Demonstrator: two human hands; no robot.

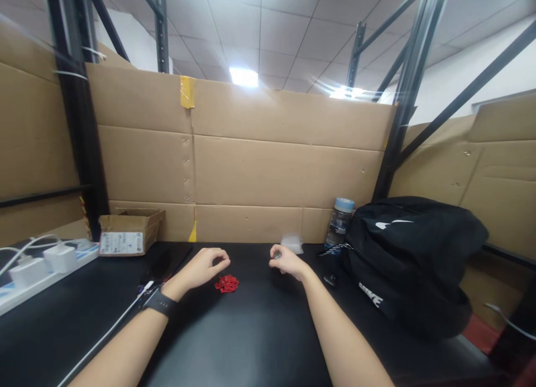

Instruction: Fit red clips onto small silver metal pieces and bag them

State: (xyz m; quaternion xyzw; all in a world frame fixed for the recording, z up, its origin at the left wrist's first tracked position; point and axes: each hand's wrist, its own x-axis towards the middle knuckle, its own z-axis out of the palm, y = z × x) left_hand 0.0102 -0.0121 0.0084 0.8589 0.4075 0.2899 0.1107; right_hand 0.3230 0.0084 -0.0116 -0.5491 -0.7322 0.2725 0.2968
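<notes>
Just left of the middle, my left hand point(205, 267) hovers over the black tabletop point(243, 342). Its thumb and fingers curl into a ring whose tips appear to meet; whatever may be between them is too small to make out. Close by its fingertips lies a little heap of small red pieces point(226, 283), too fine to name, loop-like in shape. Across a gap to the right, my right hand point(288, 262) is closed, with a small shiny grey thing point(277, 254) showing between thumb and fingers. Behind that hand is a whitish, see-through plastic piece point(292, 243).
A black backpack point(410, 264) and a blue-capped bottle point(339, 222) stand at the right, near a small black object point(330, 279). At the left are an open cardboard box point(129, 233), a power strip point(46, 275) and a white cable point(106, 334). Cardboard walls point(251, 169) enclose the back.
</notes>
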